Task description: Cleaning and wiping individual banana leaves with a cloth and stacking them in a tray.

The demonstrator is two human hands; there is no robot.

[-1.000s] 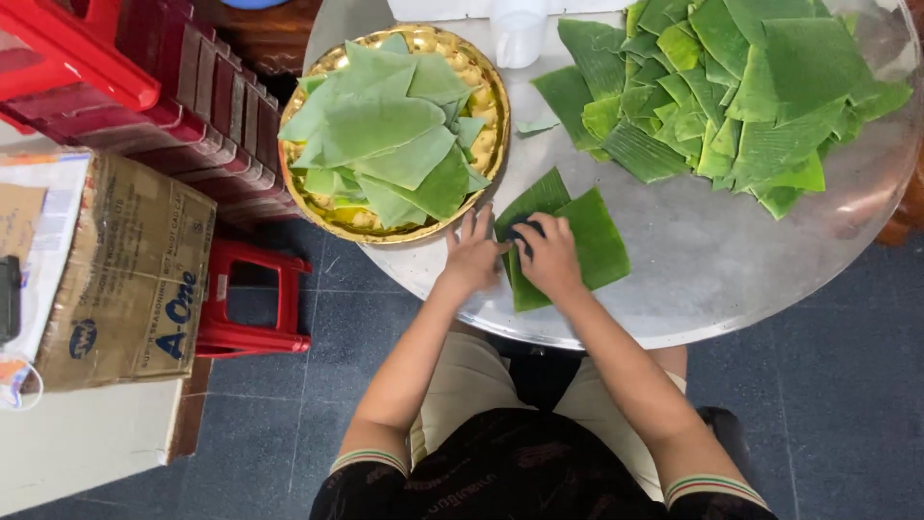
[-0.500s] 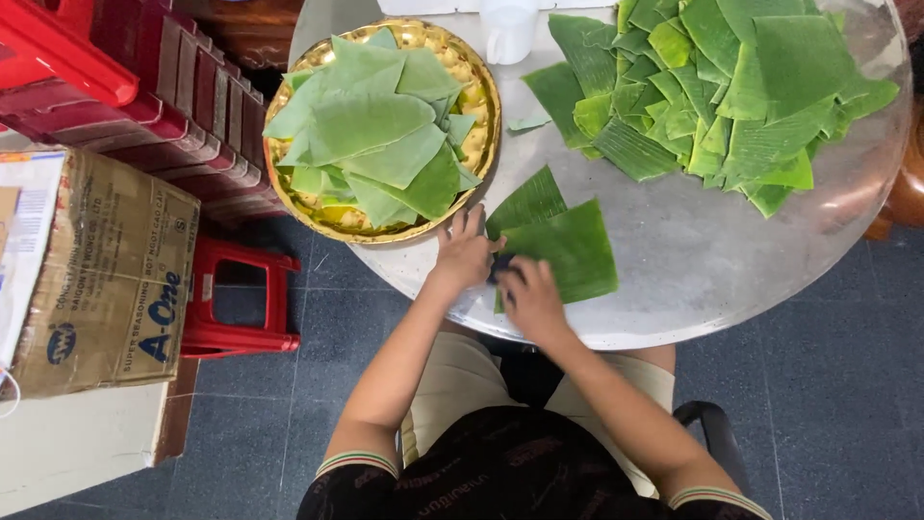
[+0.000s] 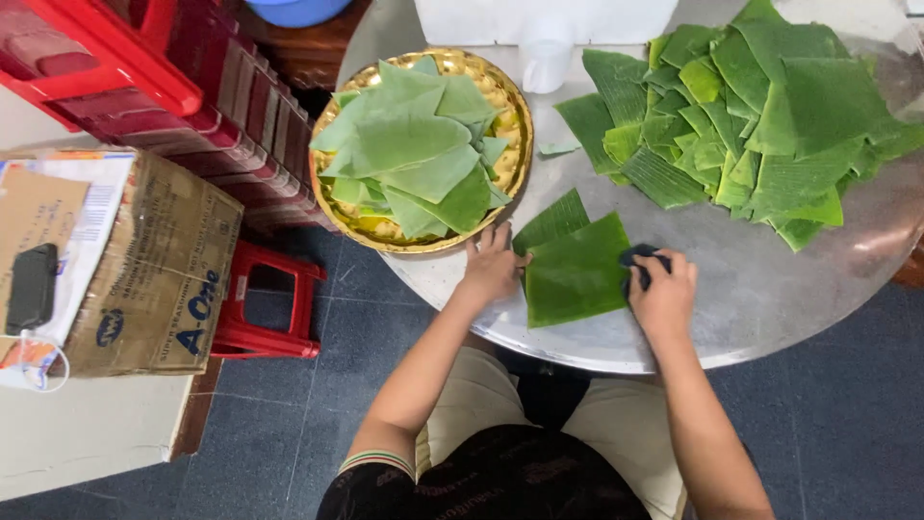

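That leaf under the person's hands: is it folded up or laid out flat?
Laid flat. The leaf lies spread on the table; the left hand pins its edge and the right hand presses a dark cloth on it.

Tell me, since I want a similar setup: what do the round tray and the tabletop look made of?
The round tray looks like gold-coloured metal, shiny with an embossed rim. The tabletop looks like bare steel or aluminium: grey, smooth, with dull reflections.

A single head-worn view is given, looking steeply down from above at moderate range; the round metal table (image 3: 770, 308) is framed ahead, the floor (image 3: 289, 404) below.
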